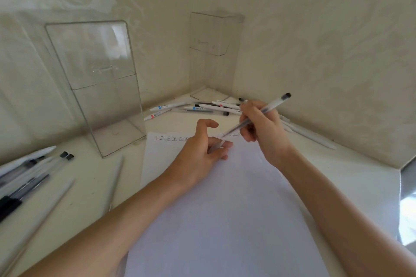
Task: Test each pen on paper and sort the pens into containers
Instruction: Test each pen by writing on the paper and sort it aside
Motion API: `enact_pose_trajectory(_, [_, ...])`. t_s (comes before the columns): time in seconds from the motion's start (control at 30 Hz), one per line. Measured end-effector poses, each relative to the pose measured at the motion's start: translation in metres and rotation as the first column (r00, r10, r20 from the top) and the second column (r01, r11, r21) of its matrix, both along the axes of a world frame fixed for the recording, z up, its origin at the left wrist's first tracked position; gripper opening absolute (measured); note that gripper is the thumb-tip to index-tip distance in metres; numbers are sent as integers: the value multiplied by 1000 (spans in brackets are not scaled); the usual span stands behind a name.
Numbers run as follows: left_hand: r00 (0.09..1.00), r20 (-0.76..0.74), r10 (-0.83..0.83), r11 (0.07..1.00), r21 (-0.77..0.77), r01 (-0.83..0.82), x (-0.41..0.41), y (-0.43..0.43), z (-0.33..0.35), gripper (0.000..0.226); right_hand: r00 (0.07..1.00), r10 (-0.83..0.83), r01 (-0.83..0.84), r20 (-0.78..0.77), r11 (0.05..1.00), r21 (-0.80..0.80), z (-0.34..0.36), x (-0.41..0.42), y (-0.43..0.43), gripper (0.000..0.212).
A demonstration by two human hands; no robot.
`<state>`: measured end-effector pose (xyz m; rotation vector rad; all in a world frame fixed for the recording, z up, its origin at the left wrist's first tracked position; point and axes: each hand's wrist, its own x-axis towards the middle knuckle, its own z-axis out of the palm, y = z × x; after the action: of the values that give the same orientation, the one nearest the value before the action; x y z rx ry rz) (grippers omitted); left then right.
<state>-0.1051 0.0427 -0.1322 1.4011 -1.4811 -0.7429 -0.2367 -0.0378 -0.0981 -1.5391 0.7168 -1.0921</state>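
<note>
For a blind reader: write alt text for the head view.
The right hand holds a clear pen, tip at a row of written marks on white paper, while the left hand pinches a clear cap. Loose pens lie around two clear upright containers.

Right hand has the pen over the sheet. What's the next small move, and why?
Probably bring the pen tip down onto the paper and write a test mark. The right hand grips it uncapped, with the tip close to the row of written marks. The left hand rests on the sheet, holding what looks like its clear cap.
</note>
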Motion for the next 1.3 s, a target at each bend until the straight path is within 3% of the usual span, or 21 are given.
enact_pose_trajectory(0.13, [998,69,-1,1000,5,0,1,-1,-1,37,984,58,-71,-171,995,-69,-6,7,8,31])
enact_pose_trajectory(0.2, [998,70,1,1000,4,-2,0,0,0,36,985,33,-48,-167,995,-88,-3,6,7,31])
enact_pose_trajectory(0.37, [1000,25,-12,1000,15,12,-1,2,1,33,1000,-21,21,13,998,-53,4,0,4,39])
enact_pose_trajectory(0.6, [998,56,0,1000,16,0,1,1,-1,32,992,54,-62,-111,996,-64,1,5,11,34])
enact_pose_trajectory(0.77, [997,54,53,998,-30,-52,3,-1,-2,13,987,50,-68,-152,991,-113,-1,4,11,33])
enact_pose_trajectory(0.9, [993,2,118,990,-72,-118,4,0,2,19,994,69,-75,-84,995,-61,1,4,9,35])
enact_pose_trajectory(1.3, [1000,-5,-6,988,-156,5,1,4,3,15,994,11,-24,112,992,120,-4,4,3,36])
